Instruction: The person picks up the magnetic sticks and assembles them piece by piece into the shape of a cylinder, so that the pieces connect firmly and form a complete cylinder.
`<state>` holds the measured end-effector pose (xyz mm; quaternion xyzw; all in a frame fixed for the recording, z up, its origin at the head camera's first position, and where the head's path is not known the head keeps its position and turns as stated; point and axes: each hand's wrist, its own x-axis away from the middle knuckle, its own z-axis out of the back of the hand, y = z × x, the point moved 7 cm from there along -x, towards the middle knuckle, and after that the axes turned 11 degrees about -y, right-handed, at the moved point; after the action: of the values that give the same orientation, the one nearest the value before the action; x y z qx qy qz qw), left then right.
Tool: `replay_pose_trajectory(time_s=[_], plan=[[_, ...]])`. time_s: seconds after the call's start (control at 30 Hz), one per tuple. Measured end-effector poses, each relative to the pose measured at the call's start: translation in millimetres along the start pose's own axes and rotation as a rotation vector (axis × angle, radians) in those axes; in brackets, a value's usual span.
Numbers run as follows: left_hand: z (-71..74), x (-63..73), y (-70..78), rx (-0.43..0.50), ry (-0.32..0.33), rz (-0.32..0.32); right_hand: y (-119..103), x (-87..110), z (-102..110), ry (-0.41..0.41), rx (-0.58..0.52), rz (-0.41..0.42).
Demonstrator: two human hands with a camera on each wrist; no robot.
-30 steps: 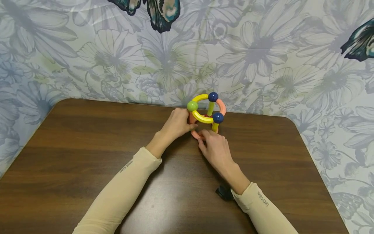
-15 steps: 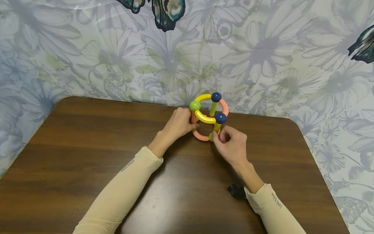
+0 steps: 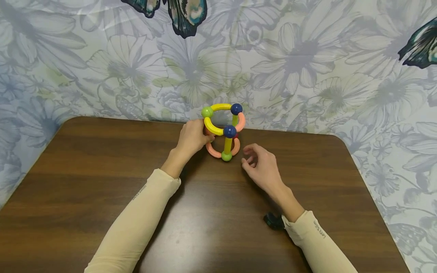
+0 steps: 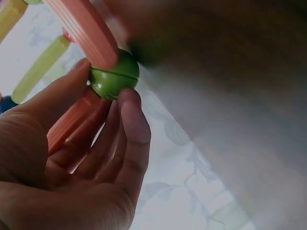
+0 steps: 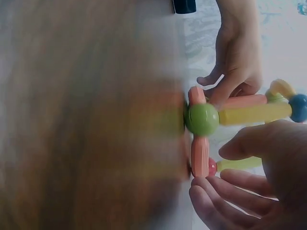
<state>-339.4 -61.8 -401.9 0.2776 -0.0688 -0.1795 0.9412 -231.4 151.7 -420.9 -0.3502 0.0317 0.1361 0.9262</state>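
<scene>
A magnetic stick-and-ball frame (image 3: 228, 146) stands near the table's back edge. Its upper ring joins yellow and pink curved sticks with one green ball (image 3: 207, 112) and two blue balls (image 3: 230, 131); straight sticks lead down to a lower ring of pink curved sticks. My left hand (image 3: 191, 136) holds the frame's left side; in the left wrist view, thumb and fingers surround a pink upright stick (image 4: 72, 120) and touch a green ball (image 4: 115, 76) at its end. To the right, my right hand (image 3: 263, 167) is apart from the frame, loosely bent, holding nothing.
The brown wooden table (image 3: 112, 159) has rounded back corners. Close behind it hangs a flower-patterned wall covering (image 3: 300, 57). A small black object (image 3: 274, 221) sits at the right cuff.
My right hand has let go of the frame's lower front and its fingers have loosened. Held by my left hand, the frame has shifted left and turned slightly, exposing the lower green ball.
</scene>
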Motion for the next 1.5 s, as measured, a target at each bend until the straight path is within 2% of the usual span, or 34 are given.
replay_pose_trajectory(time_s=[0.1, 0.23, 0.47, 0.63, 1.0, 1.27, 1.5], plan=[[6.4, 0.5, -7.2, 0.002, 0.033, 0.026, -1.6, 0.9, -1.8, -0.018, 0.019, 0.004], [8.3, 0.5, -12.1, 0.025, 0.047, 0.021, -0.8, 3.0, -1.3, -0.016, 0.051, 0.002], [4.6, -1.5, -11.0, 0.037, 0.036, -0.007, 4.4, 5.9, -0.6, -0.012, 0.063, -0.007], [2.7, -2.4, -9.7, 0.048, 0.030, -0.002, 6.4, 8.4, 0.2, -0.008, 0.058, -0.007], [9.7, 3.4, -10.7, 0.050, 0.119, -0.035, 5.0, 9.2, -7.1, -0.019, 0.048, 0.000], [12.9, 6.3, -15.1, 0.018, 0.136, -0.031, 1.2, 5.3, -10.2, -0.027, 0.080, 0.014], [12.0, 5.0, -20.1, 0.042, 0.125, -0.019, 3.0, 4.3, -12.8, -0.050, 0.071, 0.004]])
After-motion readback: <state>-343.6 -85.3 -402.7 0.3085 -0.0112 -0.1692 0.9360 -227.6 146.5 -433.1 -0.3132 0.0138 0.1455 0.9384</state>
